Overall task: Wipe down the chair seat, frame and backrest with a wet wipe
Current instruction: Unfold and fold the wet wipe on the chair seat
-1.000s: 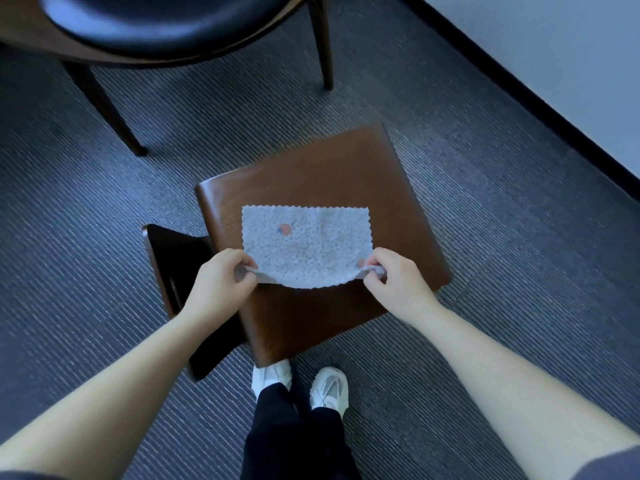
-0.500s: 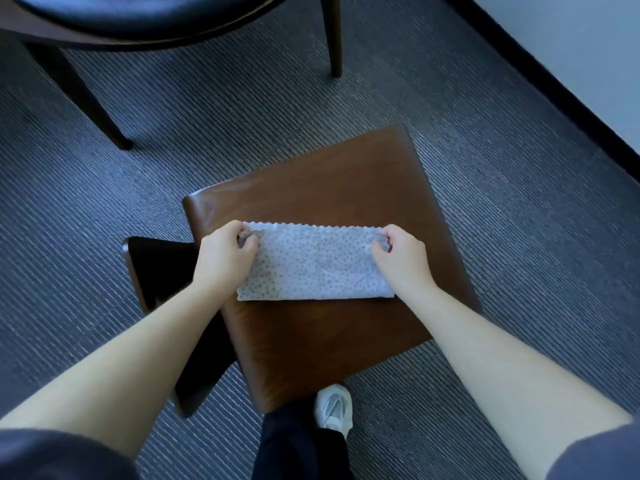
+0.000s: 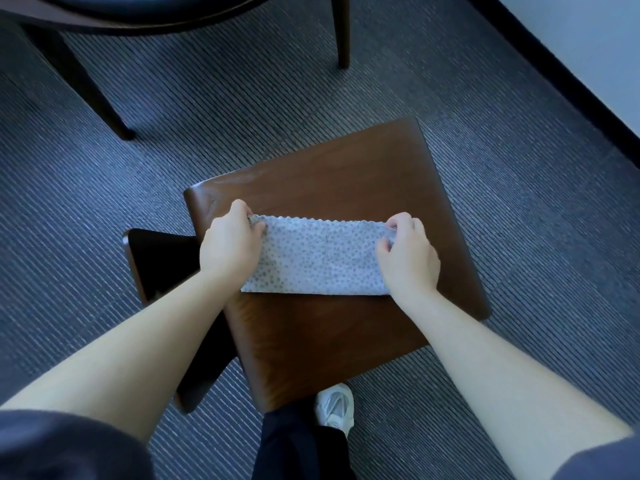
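Wet wipe (image 3: 318,258) ends beneath hands (image 3: 230,244) (image 3: 408,263)

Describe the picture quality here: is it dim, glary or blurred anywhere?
Head view: dim, cool light, with a faint sheen at the far left corner of the seat; the wet wipe, left hand and right hand look sharp; the carpet stripes smear toward the left edge.

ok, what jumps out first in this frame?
A pale dotted wipe lies flat across the middle of the brown wooden seat, dead centre. The left hand grips its left end and the right hand pinches its right end. A second, dark-cushioned chair stands on the carpet at top left.
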`<action>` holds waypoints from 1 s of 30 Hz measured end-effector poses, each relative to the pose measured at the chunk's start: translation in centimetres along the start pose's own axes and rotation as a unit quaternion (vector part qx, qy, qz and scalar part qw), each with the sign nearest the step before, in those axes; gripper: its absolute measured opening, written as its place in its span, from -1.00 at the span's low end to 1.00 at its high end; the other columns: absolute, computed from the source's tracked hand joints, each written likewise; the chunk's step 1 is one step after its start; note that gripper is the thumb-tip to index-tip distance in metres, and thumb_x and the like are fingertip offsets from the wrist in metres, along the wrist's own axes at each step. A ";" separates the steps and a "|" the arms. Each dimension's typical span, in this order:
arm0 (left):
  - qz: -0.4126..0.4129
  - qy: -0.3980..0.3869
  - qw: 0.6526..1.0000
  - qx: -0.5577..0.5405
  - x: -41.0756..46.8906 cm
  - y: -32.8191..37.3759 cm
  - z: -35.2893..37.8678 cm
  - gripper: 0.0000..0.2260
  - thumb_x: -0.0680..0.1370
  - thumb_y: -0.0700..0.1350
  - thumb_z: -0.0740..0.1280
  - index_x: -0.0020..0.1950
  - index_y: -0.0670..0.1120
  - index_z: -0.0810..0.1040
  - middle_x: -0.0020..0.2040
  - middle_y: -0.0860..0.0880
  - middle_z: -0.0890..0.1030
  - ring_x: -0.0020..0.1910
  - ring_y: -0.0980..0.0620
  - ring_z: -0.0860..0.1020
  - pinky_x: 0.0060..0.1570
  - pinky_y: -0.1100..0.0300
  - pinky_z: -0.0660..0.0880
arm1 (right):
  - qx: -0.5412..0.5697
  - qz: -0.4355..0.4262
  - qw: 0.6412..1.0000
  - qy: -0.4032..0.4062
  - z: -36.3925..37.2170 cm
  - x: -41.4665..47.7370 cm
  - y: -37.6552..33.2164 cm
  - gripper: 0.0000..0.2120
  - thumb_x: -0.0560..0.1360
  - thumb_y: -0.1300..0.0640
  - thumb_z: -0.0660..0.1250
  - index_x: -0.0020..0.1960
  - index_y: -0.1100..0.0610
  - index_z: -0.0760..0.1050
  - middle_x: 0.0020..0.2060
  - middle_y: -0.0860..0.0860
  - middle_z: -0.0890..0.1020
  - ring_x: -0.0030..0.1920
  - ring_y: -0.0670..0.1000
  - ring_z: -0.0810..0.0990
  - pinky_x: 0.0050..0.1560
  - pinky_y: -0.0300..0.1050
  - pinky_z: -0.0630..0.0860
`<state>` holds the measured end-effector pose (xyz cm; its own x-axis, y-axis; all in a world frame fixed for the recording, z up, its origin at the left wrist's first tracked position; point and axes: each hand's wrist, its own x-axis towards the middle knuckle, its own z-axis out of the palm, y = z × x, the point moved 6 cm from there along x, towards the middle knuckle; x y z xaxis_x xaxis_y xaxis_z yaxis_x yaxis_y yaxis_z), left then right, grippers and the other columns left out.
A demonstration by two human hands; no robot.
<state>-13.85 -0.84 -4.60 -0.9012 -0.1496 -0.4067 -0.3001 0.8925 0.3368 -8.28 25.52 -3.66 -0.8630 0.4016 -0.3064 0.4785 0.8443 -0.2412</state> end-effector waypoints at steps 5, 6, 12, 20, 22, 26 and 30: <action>0.097 0.115 0.985 0.087 -1.0 0.7 -1.6 -0.59 0.55 0.09 0.29 0.25 -0.16 0.38 0.12 -0.14 0.49 0.11 -0.19 0.47 -0.07 -0.05 0.38 | -0.106 -0.196 0.974 0.042 0.1 -2.7 -2.4 -0.44 0.51 0.10 0.16 0.50 0.12 0.20 0.53 0.10 0.16 0.54 0.11 0.07 0.47 0.20 0.11; 0.156 0.133 0.973 0.101 -1.8 1.1 -1.3 -0.56 0.55 0.08 0.27 0.31 -0.18 0.39 0.23 -0.16 0.47 0.22 -0.20 0.44 0.06 -0.09 0.39 | -0.118 -0.239 0.964 0.014 1.0 -3.2 -3.2 -0.41 0.54 0.06 0.11 0.54 0.14 0.10 0.55 0.10 0.06 0.56 0.11 -0.02 0.49 0.24 0.05; 0.357 0.015 0.918 0.172 -5.1 3.3 6.0 -0.41 0.63 0.07 0.07 0.58 -0.18 0.07 0.60 -0.13 0.03 0.58 -0.09 -0.03 0.51 -0.19 0.03 | -0.185 -0.259 0.946 -0.055 6.0 -2.6 -3.6 -0.37 0.61 -0.20 -0.09 0.58 0.07 -0.11 0.57 0.01 -0.09 0.56 0.10 -0.13 0.46 0.35 -0.05; 0.365 0.031 0.907 0.207 -3.0 1.1 6.2 -0.31 0.61 0.25 0.03 0.59 -0.17 0.07 0.60 -0.14 0.01 0.59 -0.09 -0.04 0.53 -0.10 -0.09 | -0.183 -0.262 0.947 -0.028 6.0 -2.2 -1.9 -0.36 0.60 -0.23 -0.16 0.58 0.05 -0.13 0.57 0.03 -0.08 0.56 0.10 -0.13 0.48 0.32 -0.08; 0.347 0.034 0.913 0.209 -2.5 0.2 5.6 -0.32 0.61 0.24 0.01 0.59 -0.17 0.08 0.60 -0.14 0.02 0.58 -0.10 -0.03 0.53 -0.12 -0.07 | -0.179 -0.243 0.953 -0.022 5.8 -1.9 -0.8 -0.36 0.60 -0.22 -0.12 0.58 0.05 -0.14 0.57 0.04 -0.10 0.56 0.10 -0.14 0.48 0.31 -0.10; 0.314 0.039 0.921 0.226 -2.3 -0.5 5.2 -0.33 0.61 0.23 -0.05 0.59 -0.15 0.05 0.60 -0.12 0.00 0.59 -0.08 -0.05 0.52 -0.20 -0.10 | -0.181 -0.210 0.961 -0.013 4.8 -1.5 1.3 -0.38 0.62 -0.15 -0.11 0.58 0.10 -0.13 0.57 0.06 -0.11 0.56 0.10 -0.16 0.46 0.36 -0.06; 0.220 0.057 0.954 0.198 -3.5 0.0 5.4 -0.35 0.61 0.19 -0.04 0.59 -0.18 0.04 0.60 -0.16 -0.01 0.58 -0.12 -0.05 0.50 -0.22 -0.15 | -0.148 -0.133 0.980 0.025 3.3 -3.5 1.2 -0.36 0.61 -0.12 -0.09 0.57 0.20 -0.09 0.56 0.14 -0.06 0.56 0.12 -0.13 0.47 0.34 -0.08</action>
<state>-9.03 2.01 -7.74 -0.9478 0.2505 -0.1972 0.2355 0.9671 0.0967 -4.17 24.02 -5.89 -0.9610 0.1645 -0.2222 0.1747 0.9843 -0.0270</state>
